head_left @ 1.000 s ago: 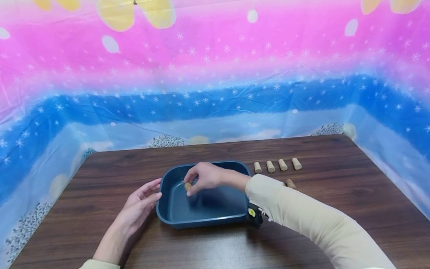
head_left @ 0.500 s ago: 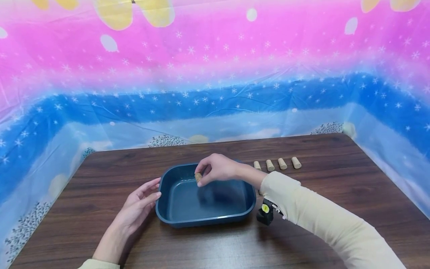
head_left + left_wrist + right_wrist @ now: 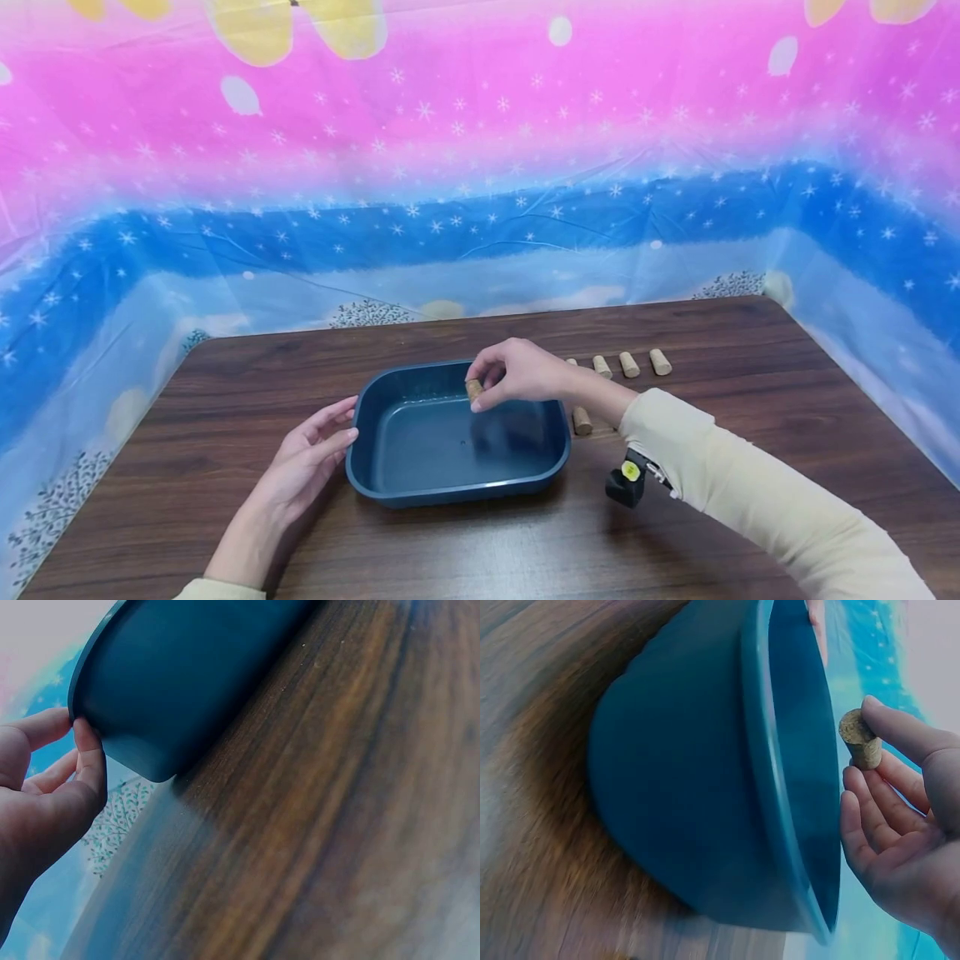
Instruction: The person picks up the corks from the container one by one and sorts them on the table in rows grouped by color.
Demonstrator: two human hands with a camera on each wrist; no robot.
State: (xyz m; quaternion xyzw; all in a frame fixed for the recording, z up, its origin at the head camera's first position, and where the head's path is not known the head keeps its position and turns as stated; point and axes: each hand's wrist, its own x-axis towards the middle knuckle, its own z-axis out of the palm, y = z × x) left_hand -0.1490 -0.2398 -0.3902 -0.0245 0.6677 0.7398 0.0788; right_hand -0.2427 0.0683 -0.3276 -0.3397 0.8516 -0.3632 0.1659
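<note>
A dark blue rectangular basin [image 3: 450, 492] stands on the wooden table, and its inside floor looks bare. At its left end my left hand [image 3: 303, 462] holds the rim, with thumb and fingertips meeting the edge in the left wrist view. Over the right back part of the basin, my right hand [image 3: 517, 375] pinches a small tapered cork [image 3: 474, 390] between thumb and fingers. The right wrist view shows this cork [image 3: 860, 739] tilted, its round end facing the camera, beyond the basin's rim [image 3: 769, 742].
Several more corks lie in a row behind my right wrist, the rightmost cork [image 3: 660, 362] near the back. Another cork [image 3: 582, 421] lies close by the basin's right end. A black wrist camera [image 3: 626, 479] hangs under the right sleeve. Printed cloth [image 3: 480, 200] surrounds the table.
My right hand has moved rightward across the basin with the cork still pinched, rising slightly. The cork beside the basin's right end has come into view. The left hand stays at the rim.
</note>
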